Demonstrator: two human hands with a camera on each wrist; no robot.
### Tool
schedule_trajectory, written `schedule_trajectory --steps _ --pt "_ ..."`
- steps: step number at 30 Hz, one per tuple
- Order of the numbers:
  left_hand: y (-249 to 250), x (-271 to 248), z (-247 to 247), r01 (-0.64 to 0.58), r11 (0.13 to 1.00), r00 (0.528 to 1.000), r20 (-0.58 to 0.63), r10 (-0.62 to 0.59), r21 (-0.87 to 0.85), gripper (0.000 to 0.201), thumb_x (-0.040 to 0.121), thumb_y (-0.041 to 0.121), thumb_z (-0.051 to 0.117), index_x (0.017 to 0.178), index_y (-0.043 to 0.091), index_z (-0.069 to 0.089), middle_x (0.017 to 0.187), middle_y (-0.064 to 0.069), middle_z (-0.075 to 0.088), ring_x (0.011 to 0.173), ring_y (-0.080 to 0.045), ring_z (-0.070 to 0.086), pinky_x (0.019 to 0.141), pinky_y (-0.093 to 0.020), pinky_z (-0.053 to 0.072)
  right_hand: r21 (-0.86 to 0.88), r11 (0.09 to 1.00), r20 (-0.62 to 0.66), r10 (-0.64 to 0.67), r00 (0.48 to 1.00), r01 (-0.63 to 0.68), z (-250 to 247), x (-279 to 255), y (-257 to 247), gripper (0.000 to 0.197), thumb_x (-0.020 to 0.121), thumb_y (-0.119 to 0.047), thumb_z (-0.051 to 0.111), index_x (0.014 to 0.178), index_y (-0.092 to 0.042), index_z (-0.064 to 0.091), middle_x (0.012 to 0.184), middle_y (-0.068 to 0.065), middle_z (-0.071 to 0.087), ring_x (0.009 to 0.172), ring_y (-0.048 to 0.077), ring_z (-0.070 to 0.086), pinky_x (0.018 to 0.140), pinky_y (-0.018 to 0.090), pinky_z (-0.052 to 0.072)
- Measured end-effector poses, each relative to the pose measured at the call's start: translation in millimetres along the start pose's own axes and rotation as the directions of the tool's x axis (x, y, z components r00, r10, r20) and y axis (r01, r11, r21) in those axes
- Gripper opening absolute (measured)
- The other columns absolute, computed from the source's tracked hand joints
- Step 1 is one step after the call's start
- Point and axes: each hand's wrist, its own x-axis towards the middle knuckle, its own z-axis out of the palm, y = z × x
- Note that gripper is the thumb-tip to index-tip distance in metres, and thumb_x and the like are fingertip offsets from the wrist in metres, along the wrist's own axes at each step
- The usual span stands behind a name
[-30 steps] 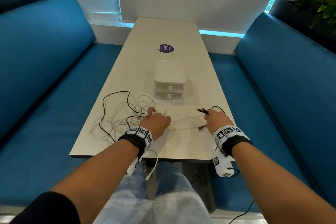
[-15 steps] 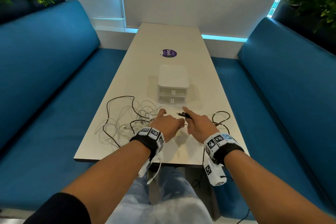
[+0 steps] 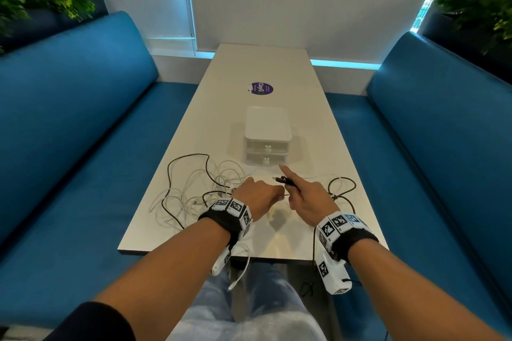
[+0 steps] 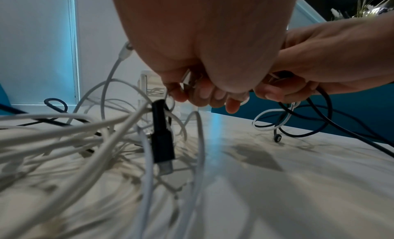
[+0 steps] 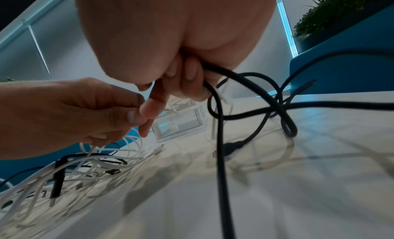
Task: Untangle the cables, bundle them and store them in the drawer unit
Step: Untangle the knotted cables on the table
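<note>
A tangle of white and black cables [image 3: 199,188] lies on the table's near left. My left hand [image 3: 261,196] hovers just right of it, fingers curled round a white cable [image 4: 119,65] that rises out of the heap. My right hand [image 3: 304,198] is against the left hand and grips a black cable [image 5: 217,124], whose plug ends [image 3: 281,179] stick out past the extended index finger. The rest of that black cable loops on the table to the right [image 3: 343,188]. A black USB plug [image 4: 163,136] dangles below my left hand. The white two-drawer unit [image 3: 267,144] stands behind both hands, drawers closed.
The long white table [image 3: 277,238] runs between two blue benches [image 3: 83,147]. A purple round sticker [image 3: 259,88] lies beyond the drawer unit. Planters stand behind both bench backs. A black cable hangs over the table's near edge.
My right hand has moved left with the black cable's ends until it meets my left hand. The black cable now trails in a loop to the right.
</note>
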Motion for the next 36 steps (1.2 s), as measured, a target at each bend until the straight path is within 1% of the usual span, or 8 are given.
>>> schedule_trajectory --steps 3,6,12,16,20,24,31,36 --pt "1.0 -0.6 -3.7 -0.033 0.999 0.998 -0.046 0.033 0.018 0.029 0.107 0.033 0.034 0.115 0.023 0.060 0.101 -0.002 0.070 0.089 -0.027 0.064 0.079 -0.033 0.034 -0.010 1.000 0.024 -0.023 0.999 0.023 1.2 1.6 -0.7 0.048 0.101 -0.027 0.041 0.144 -0.048 0.038 0.073 0.001 0.068 0.068 0.020 0.065 0.072 0.036 0.055" --pt "-0.7 -0.8 -3.7 -0.049 0.999 0.996 -0.080 0.046 -0.025 0.029 0.106 0.032 0.036 0.116 0.023 0.062 0.107 -0.001 0.069 0.094 -0.025 0.063 0.075 -0.031 0.030 -0.017 1.000 0.058 0.027 0.998 -0.026 -2.0 3.4 -3.4 0.027 0.100 -0.026 0.043 0.121 -0.033 0.060 0.077 -0.001 0.067 0.073 0.020 0.064 0.071 0.037 0.053" --pt "-1.1 -2.2 -1.5 -0.035 0.999 0.998 -0.058 0.032 -0.038 0.027 0.105 0.033 0.037 0.107 0.025 0.063 0.105 0.003 0.068 0.095 -0.023 0.061 0.079 -0.034 0.028 -0.134 0.988 0.171 0.103 0.980 -0.080 -6.6 4.6 -4.4 0.018 0.098 -0.031 0.047 0.088 -0.028 0.062 0.076 -0.001 0.066 0.072 0.020 0.063 0.073 0.041 0.054" --pt "-7.8 -1.4 -1.8 0.045 0.999 0.999 -0.020 -0.045 -0.028 0.024 0.101 0.040 0.046 0.097 0.021 0.058 0.088 0.000 0.068 0.087 -0.024 0.060 0.090 -0.039 0.032 -0.289 0.953 0.220 0.160 0.962 -0.092 -8.3 -0.9 3.5 0.019 0.095 -0.044 0.050 0.095 -0.032 0.064 0.084 -0.003 0.067 0.076 0.019 0.064 0.073 0.039 0.055" --pt "-9.8 -1.4 -1.1 0.029 0.999 0.999 -0.024 -0.030 -0.040 0.013 0.099 0.032 0.049 0.106 0.024 0.058 0.099 0.001 0.070 0.096 -0.023 0.059 0.100 -0.041 0.031 -0.484 0.872 0.191 0.193 0.962 -0.079 -7.8 -2.1 5.1 0.024 0.099 -0.044 0.046 0.105 -0.026 0.062 0.095 0.004 0.066 0.086 0.025 0.063 0.075 0.037 0.054" --pt "-7.3 -3.6 -2.6 -0.003 0.998 0.999 -0.054 0.000 -0.060 0.030 0.099 0.026 0.048 0.127 0.023 0.054 0.124 0.002 0.062 0.116 -0.022 0.051 0.102 -0.039 0.029 -0.656 0.751 0.185 0.257 0.949 -0.076 -8.5 -3.7 12.9 0.026 0.101 -0.034 0.042 0.107 -0.019 0.061 0.100 0.005 0.063 0.088 0.025 0.063 0.067 0.031 0.047" --pt "-15.1 -6.1 -13.1 0.089 0.992 0.995 -0.031 -0.092 -0.090 0.034 0.097 0.025 0.042 0.131 0.028 0.048 0.114 0.004 0.065 0.111 -0.024 0.051 0.099 -0.039 0.037 -0.797 0.533 -0.035 0.431 0.902 -0.285 -33.7 -20.7 19.7 0.027 0.096 -0.013 0.045 0.119 -0.014 0.059 0.117 0.007 0.060 0.108 0.024 0.060 0.084 0.033 0.050" --pt "-16.1 -11.9 -15.8 0.222 0.958 0.973 -0.015 -0.229 -0.181 0.043 0.098 0.025 0.040 0.140 0.027 0.033 0.113 -0.004 0.063 0.108 -0.032 0.047 0.093 -0.043 0.043 -0.620 0.655 -0.092 0.486 0.869 -0.432 -39.1 -18.6 23.0 0.023 0.097 -0.015 0.042 0.110 -0.012 0.060 0.106 0.008 0.062 0.099 0.027 0.061 0.075 0.033 0.048"
